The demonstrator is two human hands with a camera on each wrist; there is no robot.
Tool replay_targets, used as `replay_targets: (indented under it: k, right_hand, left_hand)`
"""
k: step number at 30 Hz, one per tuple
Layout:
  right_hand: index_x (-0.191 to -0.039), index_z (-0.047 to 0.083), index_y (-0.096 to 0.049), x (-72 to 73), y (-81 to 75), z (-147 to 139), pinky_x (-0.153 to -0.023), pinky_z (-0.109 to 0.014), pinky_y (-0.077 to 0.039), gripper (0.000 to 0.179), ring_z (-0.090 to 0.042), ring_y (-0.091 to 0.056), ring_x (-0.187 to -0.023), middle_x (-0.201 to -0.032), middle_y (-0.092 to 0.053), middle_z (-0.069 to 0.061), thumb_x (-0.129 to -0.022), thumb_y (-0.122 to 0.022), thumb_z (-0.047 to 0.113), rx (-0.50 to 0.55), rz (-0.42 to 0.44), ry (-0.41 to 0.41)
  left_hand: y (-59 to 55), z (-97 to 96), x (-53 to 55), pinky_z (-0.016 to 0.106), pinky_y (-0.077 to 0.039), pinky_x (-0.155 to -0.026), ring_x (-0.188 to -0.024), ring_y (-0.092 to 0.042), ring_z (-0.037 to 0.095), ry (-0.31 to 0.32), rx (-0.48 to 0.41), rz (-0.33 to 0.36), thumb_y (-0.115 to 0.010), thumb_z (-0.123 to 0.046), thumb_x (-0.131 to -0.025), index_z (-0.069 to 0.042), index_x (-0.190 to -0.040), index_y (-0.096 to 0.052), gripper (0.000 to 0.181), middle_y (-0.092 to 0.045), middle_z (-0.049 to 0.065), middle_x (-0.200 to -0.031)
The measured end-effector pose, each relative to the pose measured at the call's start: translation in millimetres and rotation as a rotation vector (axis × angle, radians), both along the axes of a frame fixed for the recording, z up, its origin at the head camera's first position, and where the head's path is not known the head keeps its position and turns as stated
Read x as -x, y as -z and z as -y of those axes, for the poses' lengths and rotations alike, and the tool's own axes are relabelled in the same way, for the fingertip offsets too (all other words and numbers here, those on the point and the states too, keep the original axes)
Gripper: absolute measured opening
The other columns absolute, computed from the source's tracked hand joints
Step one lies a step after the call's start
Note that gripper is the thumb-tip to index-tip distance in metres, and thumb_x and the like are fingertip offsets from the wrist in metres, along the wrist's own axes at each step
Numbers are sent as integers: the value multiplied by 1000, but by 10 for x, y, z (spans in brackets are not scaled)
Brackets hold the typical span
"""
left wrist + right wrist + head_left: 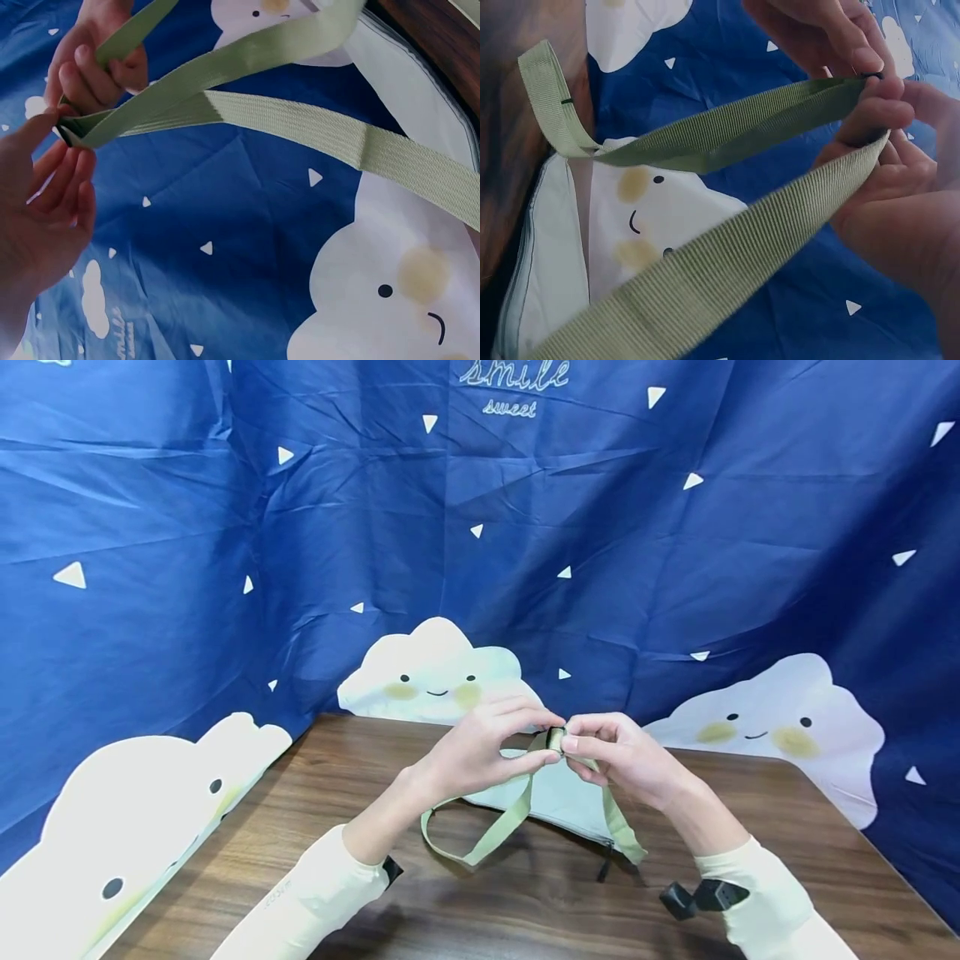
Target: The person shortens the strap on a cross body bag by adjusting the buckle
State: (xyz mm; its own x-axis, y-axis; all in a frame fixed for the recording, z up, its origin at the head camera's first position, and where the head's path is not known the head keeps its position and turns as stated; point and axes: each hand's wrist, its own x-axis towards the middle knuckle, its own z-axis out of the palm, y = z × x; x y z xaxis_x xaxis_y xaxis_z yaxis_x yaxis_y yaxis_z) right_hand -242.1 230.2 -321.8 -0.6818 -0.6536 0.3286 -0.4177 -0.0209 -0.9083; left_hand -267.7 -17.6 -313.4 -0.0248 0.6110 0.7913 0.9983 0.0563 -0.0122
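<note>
A pale bag point(566, 797) lies on the table, its light green webbing strap point(501, 837) rising from it to both hands. My left hand point(487, 743) pinches a small dark strap slider point(556, 739) between thumb and fingertips. From the other side, my right hand point(626, 758) pinches the webbing right beside the slider. In the left wrist view the strap point(292, 127) runs in two lengths from the slider point(64, 135). A loop of strap point(551, 97) stands by the bag point(555, 247) in the right wrist view. Fingers partly cover the slider.
The brown wooden table point(360, 760) has a blue curtain point(360, 527) with white clouds and triangles behind it. A dark zipper pull point(604, 864) hangs at the bag's near edge. Dark wrist devices point(705, 897) sit at the sleeve cuffs.
</note>
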Motion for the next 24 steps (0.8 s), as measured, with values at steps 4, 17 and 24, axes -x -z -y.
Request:
replay_targets:
  k: [4, 17, 24]
  right_hand:
    - [-102, -6, -65, 19, -18, -117, -43, -36, -27, 16, -26, -33, -50, -64, -47, -13, -105, -50, 0, -31, 7, -49]
    - [-99, -1, -69, -28, -95, -165, -37, -30, -17, 13, -18, -24, -42, -60, -47, -7, -102, -59, 5, -126, -24, 74]
    - [-100, 0, -70, -43, -62, -73, -37, -34, -21, 13, -20, -27, -41, -57, -46, -6, -103, -58, 6, -114, -35, 83]
  left_hand:
    - [-5, 26, 4, 19, -45, -86, -94, -56, 10, 26, -4, 43, -80, -15, -88, -3, -113, -71, 29, -65, -1, -102]
    - [-20, 73, -17, 21, -49, -86, -96, -59, 9, 19, 9, 57, -79, -16, -88, -4, -110, -72, 26, -66, -2, -102]
    - [-7, 50, -17, 19, -45, -89, -92, -61, 9, 17, 37, 45, -80, -15, -87, -3, -112, -72, 29, -66, -4, -98]
